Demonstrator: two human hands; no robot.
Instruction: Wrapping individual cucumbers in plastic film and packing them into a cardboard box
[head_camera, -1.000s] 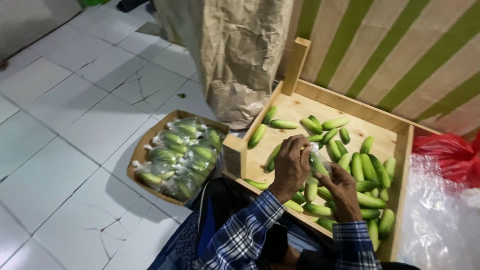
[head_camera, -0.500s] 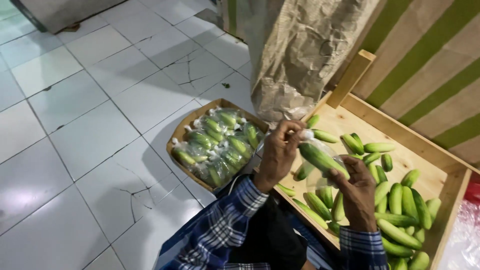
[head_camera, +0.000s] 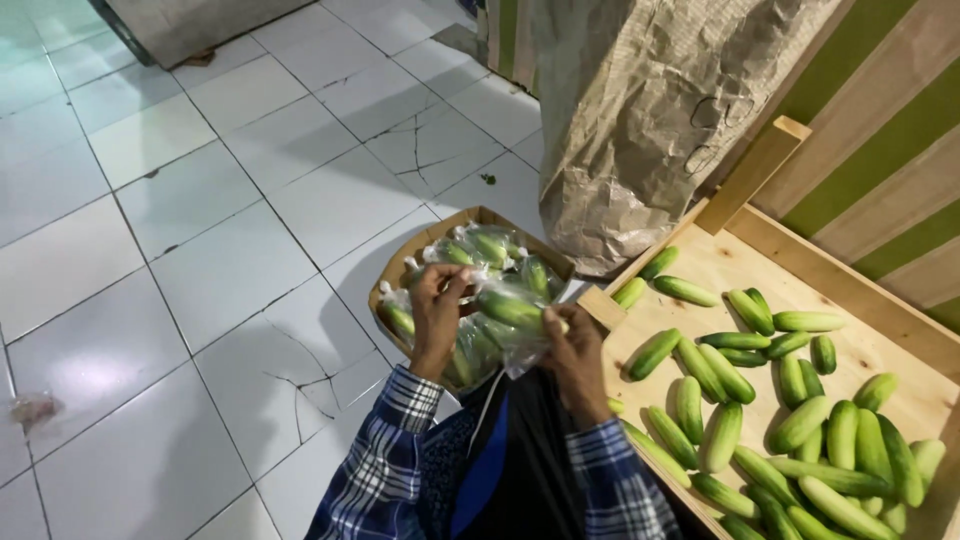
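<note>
My two hands hold a clear plastic bag of cucumbers (head_camera: 512, 312) over a cardboard box (head_camera: 425, 243) on the floor. My left hand (head_camera: 436, 308) pinches the bag's knotted top at its left end. My right hand (head_camera: 577, 352) grips the bag's right end near the tray's corner. The box holds several more bagged cucumbers (head_camera: 487, 248). Loose green cucumbers (head_camera: 790, 400) lie in a wooden tray (head_camera: 860, 300) to the right. Both sleeves are blue plaid.
A large crumpled brown paper sack (head_camera: 650, 120) stands behind the box and tray. A green-and-tan striped wall (head_camera: 880, 150) runs at the right. The white tiled floor (head_camera: 200, 250) has cracks, and a small scrap (head_camera: 36, 408) lies at the far left.
Both hands moved the bagged cucumbers from over the wooden tray leftward to above the cardboard box. The view shifted left and down with them.
</note>
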